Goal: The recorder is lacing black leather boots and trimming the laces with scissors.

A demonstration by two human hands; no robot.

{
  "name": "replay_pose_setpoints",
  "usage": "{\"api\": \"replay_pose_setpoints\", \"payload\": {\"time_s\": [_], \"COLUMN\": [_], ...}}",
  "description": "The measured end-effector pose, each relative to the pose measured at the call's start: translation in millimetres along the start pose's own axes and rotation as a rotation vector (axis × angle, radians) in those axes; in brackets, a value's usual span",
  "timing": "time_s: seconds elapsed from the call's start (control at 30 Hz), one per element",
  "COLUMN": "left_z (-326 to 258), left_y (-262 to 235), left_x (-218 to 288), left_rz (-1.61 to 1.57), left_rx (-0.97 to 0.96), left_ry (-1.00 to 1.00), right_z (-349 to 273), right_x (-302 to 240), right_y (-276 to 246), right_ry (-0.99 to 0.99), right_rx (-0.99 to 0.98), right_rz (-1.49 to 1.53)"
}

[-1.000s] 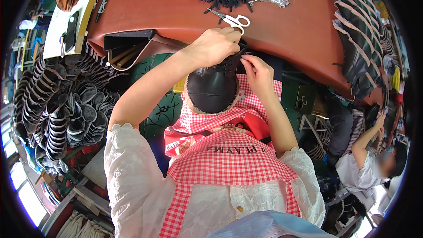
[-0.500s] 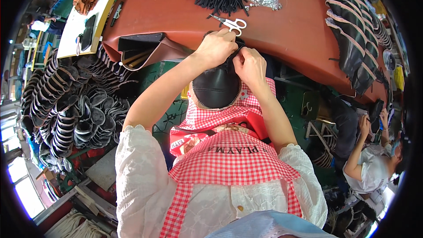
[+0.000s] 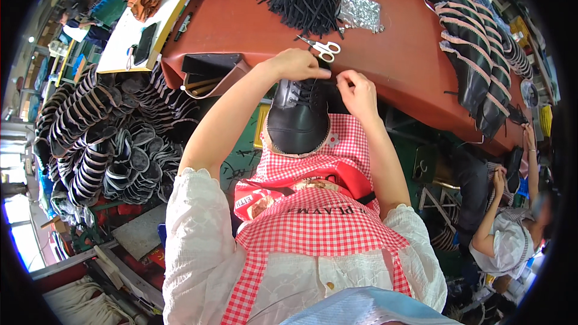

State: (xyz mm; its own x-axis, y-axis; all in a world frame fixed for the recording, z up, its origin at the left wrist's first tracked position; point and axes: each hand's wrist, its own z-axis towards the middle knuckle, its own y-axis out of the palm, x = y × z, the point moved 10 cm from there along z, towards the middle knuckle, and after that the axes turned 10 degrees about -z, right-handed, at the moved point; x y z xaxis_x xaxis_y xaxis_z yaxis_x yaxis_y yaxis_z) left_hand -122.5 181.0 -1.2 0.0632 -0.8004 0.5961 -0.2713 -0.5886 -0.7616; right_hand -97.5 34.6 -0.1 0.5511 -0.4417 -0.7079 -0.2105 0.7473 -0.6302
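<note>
A black leather shoe upper [image 3: 296, 129], toe toward me, lies on the red checked apron over my lap. Dark laces [image 3: 306, 92] criss-cross its front. My left hand [image 3: 298, 65] bends over the top end of the upper, fingers pinched together and pointing right. Just right of it, apart by a small gap, is my right hand [image 3: 359, 91], its thumb and fingers closed. What either pinch holds is too small to make out. White-handled scissors [image 3: 326, 51] lie on the red-brown table right beyond my hands.
On the table [image 3: 241, 30] lie a bundle of black laces [image 3: 308, 0], a clear bag of small metal pieces [image 3: 360, 11] and rows of black uppers [image 3: 466, 54]. An open pouch [image 3: 214, 75] hangs at the front edge. Stacked uppers [image 3: 90, 138] stand left; a co-worker [image 3: 506, 235] sits right.
My hands have drawn slightly apart above the upper, and its laced front now shows between my forearms. The view has shifted, so the table's far side shows more.
</note>
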Motion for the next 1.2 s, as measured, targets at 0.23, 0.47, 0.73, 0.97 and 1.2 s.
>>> {"api": "replay_pose_setpoints", "payload": {"time_s": [0.23, 0.47, 0.73, 0.97, 1.2], "left_z": [-64, -158, -188, -190, -189], "left_y": [-21, -16, 8, 7, 12], "left_x": [-13, -89, -104, -95, -100], "left_rz": [0.172, -0.599, -1.006, -1.020, -1.060], "left_rx": [0.117, 0.393, 0.551, 0.508, 0.517], "left_ry": [0.006, -0.337, -0.427, -0.462, -0.445], "right_z": [74, 92, 4, -19, -22], "right_x": [-22, -13, -81, -72, -68], "right_y": [43, 59, 74, 95, 92], "right_ry": [-0.223, -0.272, -0.258, -0.118, -0.066], "right_rx": [-0.155, -0.306, -0.756, -0.930, -0.972], "right_rz": [-0.478, -0.619, 0.350, 0.347, 0.366]}}
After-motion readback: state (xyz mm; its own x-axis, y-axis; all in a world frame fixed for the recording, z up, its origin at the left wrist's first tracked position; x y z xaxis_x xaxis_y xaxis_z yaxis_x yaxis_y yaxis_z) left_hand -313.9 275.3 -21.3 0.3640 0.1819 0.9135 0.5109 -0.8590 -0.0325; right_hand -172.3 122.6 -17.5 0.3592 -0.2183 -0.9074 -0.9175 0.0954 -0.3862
